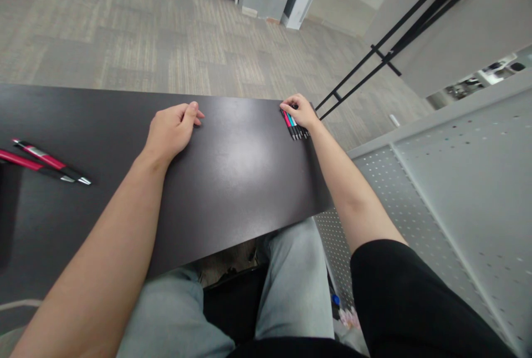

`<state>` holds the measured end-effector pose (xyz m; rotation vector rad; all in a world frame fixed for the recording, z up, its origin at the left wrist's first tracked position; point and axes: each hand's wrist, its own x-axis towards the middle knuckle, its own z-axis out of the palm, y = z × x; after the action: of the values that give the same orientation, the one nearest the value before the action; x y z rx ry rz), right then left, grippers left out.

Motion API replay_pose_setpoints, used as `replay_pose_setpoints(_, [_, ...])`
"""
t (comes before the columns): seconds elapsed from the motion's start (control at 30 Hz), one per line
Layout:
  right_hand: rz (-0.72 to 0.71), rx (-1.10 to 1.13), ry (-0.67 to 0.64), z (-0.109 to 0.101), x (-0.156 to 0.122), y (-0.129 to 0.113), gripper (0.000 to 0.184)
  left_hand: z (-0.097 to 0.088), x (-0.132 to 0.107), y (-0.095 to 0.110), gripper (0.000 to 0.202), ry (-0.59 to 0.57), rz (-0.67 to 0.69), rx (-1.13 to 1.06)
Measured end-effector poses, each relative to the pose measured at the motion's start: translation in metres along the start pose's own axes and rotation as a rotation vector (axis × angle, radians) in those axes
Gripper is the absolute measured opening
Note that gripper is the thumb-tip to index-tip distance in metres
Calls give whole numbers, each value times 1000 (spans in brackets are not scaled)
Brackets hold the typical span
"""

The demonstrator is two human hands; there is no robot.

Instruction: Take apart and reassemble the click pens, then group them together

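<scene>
My left hand rests on the dark tabletop, loosely curled with the thumb over the bent fingers and no object showing in it. At the table's far right corner, my right hand bends over a row of pens lying side by side. Its thumb and fingers are closed at the upper end of a pen, and the hand covers part of the row. Red, teal and white barrels show there, with black lower ends pointing toward me.
Two red-and-black pens with silver tips lie at the left of the table. A black metal frame stands beyond the right corner. Perforated grey panels border the right side. Carpeted floor lies past the far edge.
</scene>
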<state>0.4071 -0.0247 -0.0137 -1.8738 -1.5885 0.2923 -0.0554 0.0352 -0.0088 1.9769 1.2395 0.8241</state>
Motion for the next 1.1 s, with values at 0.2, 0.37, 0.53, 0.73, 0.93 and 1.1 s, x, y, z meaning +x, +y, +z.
replay_pose_setpoints(0.2, [16,-13,25,2,-3,0,17,-2,0,3,62,-24,-11,16])
replay_pose_setpoints(0.37, [14,-42,39,2,-4,2,16,-5,-3,10,54,-48,-40,39])
replay_pose_setpoints(0.53, [17,-59,30,1,-5,0,16,-8,-5,15,54,-56,-53,64])
replay_pose_setpoints(0.73, [51,-55,32,-1,-6,-7,20,-7,-4,13,56,-35,-33,35])
replay_pose_setpoints(0.93, [70,-48,19,-3,-7,-13,26,-6,-3,10,57,-30,-33,13])
replay_pose_setpoints(1.1, [112,9,11,-3,-4,-8,32,-6,-2,9,56,-40,-28,41])
